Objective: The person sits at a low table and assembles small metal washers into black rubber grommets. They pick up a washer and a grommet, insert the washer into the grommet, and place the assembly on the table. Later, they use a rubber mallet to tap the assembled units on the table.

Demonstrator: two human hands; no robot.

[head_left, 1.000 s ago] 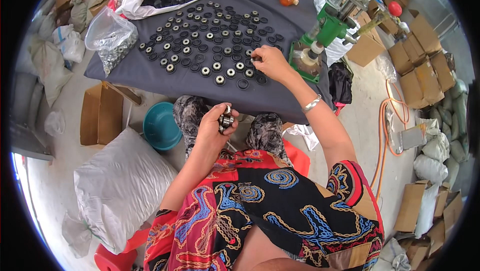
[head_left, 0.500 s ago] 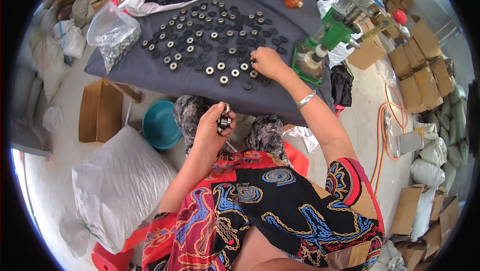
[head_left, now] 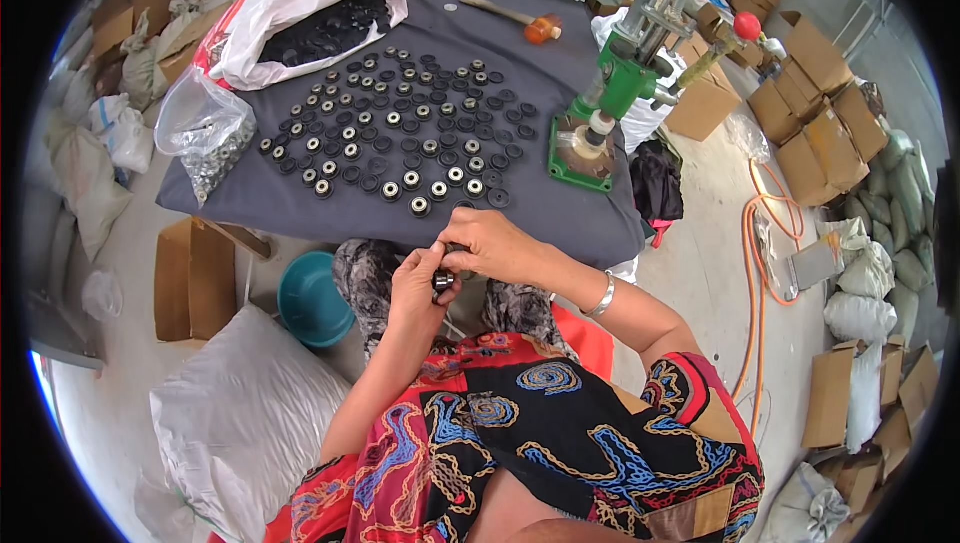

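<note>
bearings of shiny metal sit cupped in the left hand, its fingers curled round them above the person's knees, just off the near edge of the dark cloth-covered table, while the right hand meets it from the other side with fingertips bunched at the left thumb, though whether they pinch a piece cannot be told. on the table beyond lie scattered black rings, many with silver centres, between a clear bag of small metal parts and a green press; a hammer lies farther back.
</note>
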